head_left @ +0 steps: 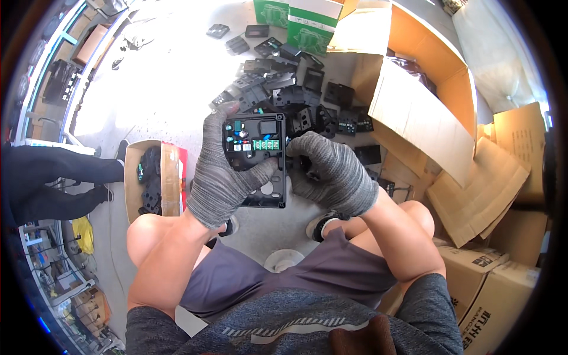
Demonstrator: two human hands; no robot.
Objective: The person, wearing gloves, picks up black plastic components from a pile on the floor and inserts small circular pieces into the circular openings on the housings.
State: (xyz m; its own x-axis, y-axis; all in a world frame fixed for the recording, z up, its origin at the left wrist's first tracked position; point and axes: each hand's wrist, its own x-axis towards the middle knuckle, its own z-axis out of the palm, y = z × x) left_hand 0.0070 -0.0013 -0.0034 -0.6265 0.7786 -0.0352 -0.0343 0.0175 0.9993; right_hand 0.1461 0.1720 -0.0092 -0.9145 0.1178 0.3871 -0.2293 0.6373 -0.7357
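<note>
Before me, black rectangular plastic housings lay left of a large brown cardboard box, before green-and-white rectangular cardboard cartons.

One head-worn fisheye looks steeply down from close above, the lap at 6 o'clock, left hand and right hand near centre, floor toward 11.
</note>
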